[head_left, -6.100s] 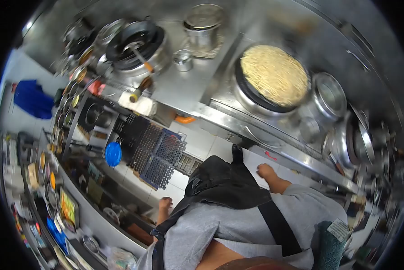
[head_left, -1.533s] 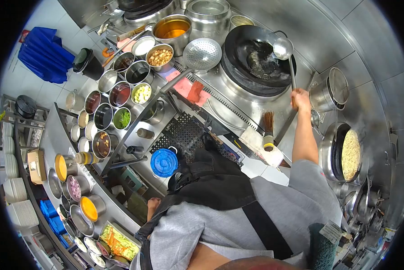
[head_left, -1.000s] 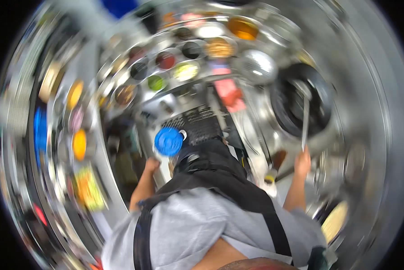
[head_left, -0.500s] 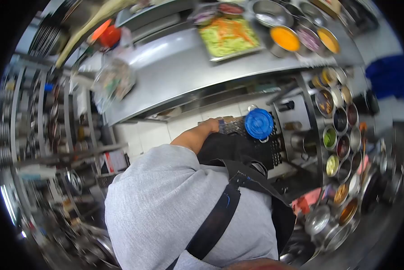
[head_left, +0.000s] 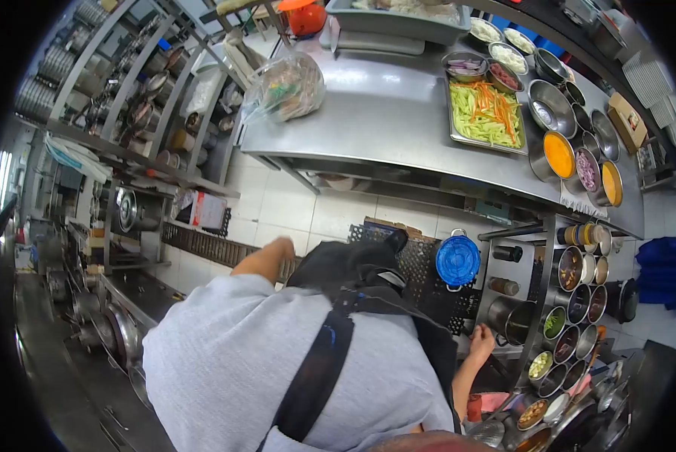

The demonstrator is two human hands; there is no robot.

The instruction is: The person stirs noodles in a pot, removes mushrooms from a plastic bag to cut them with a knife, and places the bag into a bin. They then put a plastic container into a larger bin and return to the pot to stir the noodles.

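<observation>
My left hand hangs at the left of my body above the floor. It is smeared by motion, and its fingers do not show clearly. My right hand is low on the right, beside a steel pot on a lower shelf. Its fingers are loosely bent and slightly apart, with nothing visible in them. In front of me, a blue-topped pot with two side handles stands on a black perforated mat.
A steel table ahead bears a tray of sliced vegetables, bowls and a plastic bag. Ingredient tins line the right-hand rack. Shelves of dishes stand left. A floor grate runs beside me.
My left hand has swung left, away from near the blue-topped pot. More of my right hand shows. The table and racks have shifted rightward in view.
</observation>
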